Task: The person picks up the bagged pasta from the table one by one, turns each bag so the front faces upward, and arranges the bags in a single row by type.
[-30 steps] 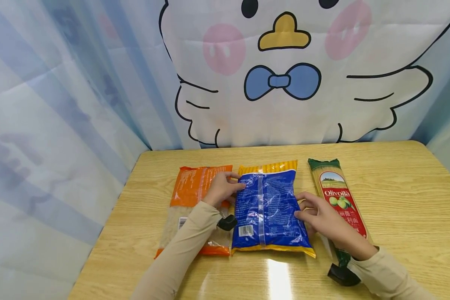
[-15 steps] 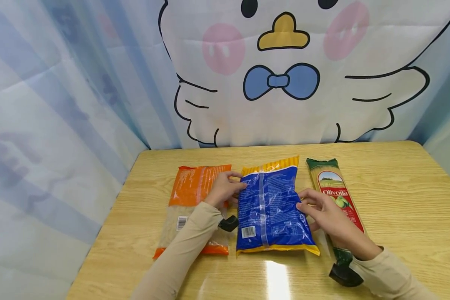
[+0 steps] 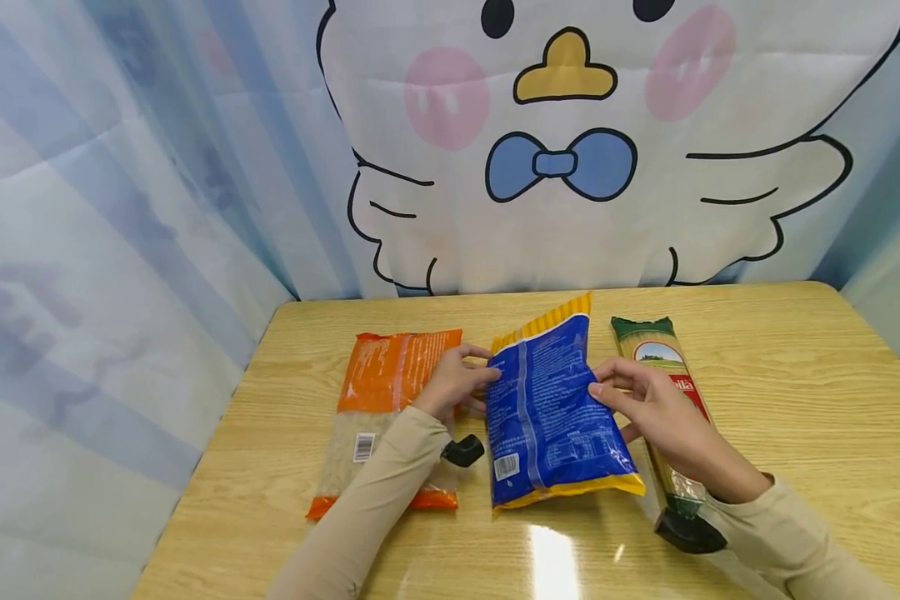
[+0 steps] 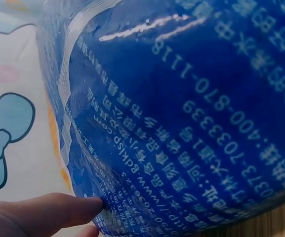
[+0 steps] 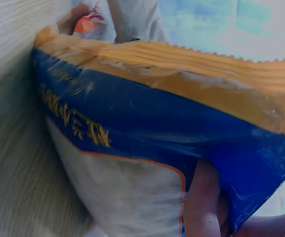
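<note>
A glossy blue bag with yellow ends [image 3: 551, 400] leans at a slant, its right side raised off the wooden table. My left hand [image 3: 457, 382] pinches its left edge near the top, thumb on the printed face; a fingertip [image 4: 78, 210] presses into the plastic in the left wrist view. At the right edge my right hand [image 3: 656, 412] grips the bag, thumb on the printed face. Its fingers [image 5: 204, 197] push into the underside, seen in the right wrist view beside a clear window showing pale contents.
An orange and clear bag [image 3: 401, 375] of pale food lies flat at left, partly under my left forearm. To the right, a packet of spaghetti [image 3: 663, 358] is partly covered by my right hand. Behind the table [image 3: 795, 400] hangs a cartoon-printed curtain [image 3: 555, 242].
The blue bag has gone from nearly flat to tilted, its right side and top right corner lifting while it shifts slightly right. Both hands have moved along with it.
</note>
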